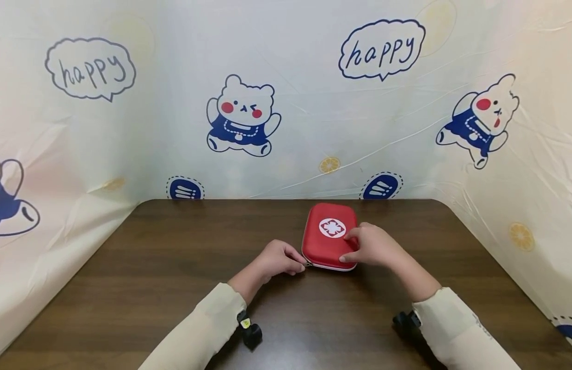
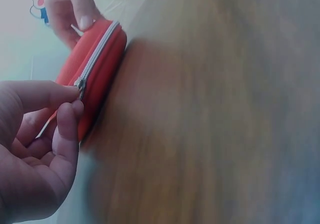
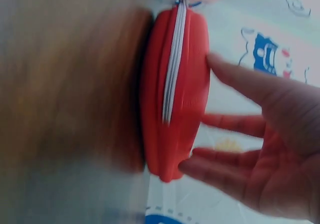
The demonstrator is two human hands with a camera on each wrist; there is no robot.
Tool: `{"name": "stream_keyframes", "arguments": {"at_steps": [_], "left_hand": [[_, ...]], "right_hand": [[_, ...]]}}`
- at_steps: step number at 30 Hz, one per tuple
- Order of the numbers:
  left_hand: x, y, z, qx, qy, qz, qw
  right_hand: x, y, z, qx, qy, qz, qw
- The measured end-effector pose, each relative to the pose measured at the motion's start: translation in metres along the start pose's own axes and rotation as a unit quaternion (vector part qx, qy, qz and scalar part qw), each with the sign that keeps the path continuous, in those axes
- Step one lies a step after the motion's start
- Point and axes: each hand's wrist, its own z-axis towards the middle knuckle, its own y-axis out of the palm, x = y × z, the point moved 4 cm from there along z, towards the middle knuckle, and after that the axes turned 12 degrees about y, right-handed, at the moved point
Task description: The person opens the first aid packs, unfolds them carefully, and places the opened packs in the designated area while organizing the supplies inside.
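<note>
A red zippered first-aid case [image 1: 325, 251] with a white round emblem lies flat on the table, right of its middle. At the case's near left corner, my left hand [image 1: 274, 259] pinches the zipper pull [image 2: 80, 86] between thumb and forefinger. The pale zipper [image 2: 102, 46] runs along the case's side and looks closed on the stretch that shows. My right hand [image 1: 377, 245] rests on the right part of the lid, thumb near the front edge. Its fingers look extended in the right wrist view, with the fingertips touching the red surface.
The dark wooden table [image 1: 175, 246] reaches back to a pale curtain [image 1: 304, 103] printed with bears and "happy" bubbles. Black camera mounts [image 1: 251, 334] sit at both wrists, below the cream sleeves [image 1: 203, 324].
</note>
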Motion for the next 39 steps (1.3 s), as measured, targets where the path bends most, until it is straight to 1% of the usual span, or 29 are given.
{"name": "stream_keyframes", "arguments": {"at_steps": [4,6,10,13,15,17,20,23,27,29,32,34,39], "left_hand": [[-0.002,-0.009,-0.001,0.009,0.004,0.002,1.0000],[-0.003,-0.012,-0.001,0.014,0.008,0.006,0.9999],[-0.006,-0.019,0.000,0.025,0.004,0.012,0.9996],[-0.009,-0.026,0.000,0.042,-0.005,0.020,0.9989],[-0.010,-0.030,0.000,0.055,-0.011,0.026,0.9981],[-0.011,-0.034,0.001,0.070,-0.014,0.033,0.9969],[-0.012,-0.042,0.003,0.092,-0.014,0.047,0.9946],[-0.012,-0.051,0.004,0.115,-0.020,0.060,0.9914],[-0.015,-0.059,0.005,0.134,-0.028,0.066,0.9884],[-0.017,-0.060,0.006,0.135,-0.027,0.064,0.9884],[-0.017,-0.060,0.005,0.128,-0.023,0.062,0.9896],[-0.017,-0.059,0.005,0.121,-0.020,0.060,0.9906],[-0.014,-0.056,0.001,0.099,-0.014,0.065,0.9929]], "right_hand": [[0.009,-0.002,0.009,-0.006,-0.049,0.026,0.9984],[0.014,-0.003,0.015,-0.012,-0.063,0.036,0.9973],[0.021,-0.004,0.024,-0.040,-0.087,0.058,0.9937],[0.025,-0.002,0.030,-0.054,-0.106,0.057,0.9912],[0.027,0.000,0.033,-0.053,-0.121,0.048,0.9901],[0.029,0.001,0.036,-0.043,-0.131,0.037,0.9897],[0.032,0.000,0.039,-0.022,-0.131,0.026,0.9908],[0.037,-0.002,0.042,-0.004,-0.118,0.021,0.9928],[0.043,0.001,0.047,0.008,-0.105,0.041,0.9936],[0.044,0.003,0.048,0.013,-0.108,0.055,0.9925],[0.043,0.007,0.049,0.021,-0.114,0.068,0.9909],[0.041,0.007,0.049,0.025,-0.115,0.068,0.9907],[0.040,0.007,0.047,0.023,-0.105,0.065,0.9921]]}}
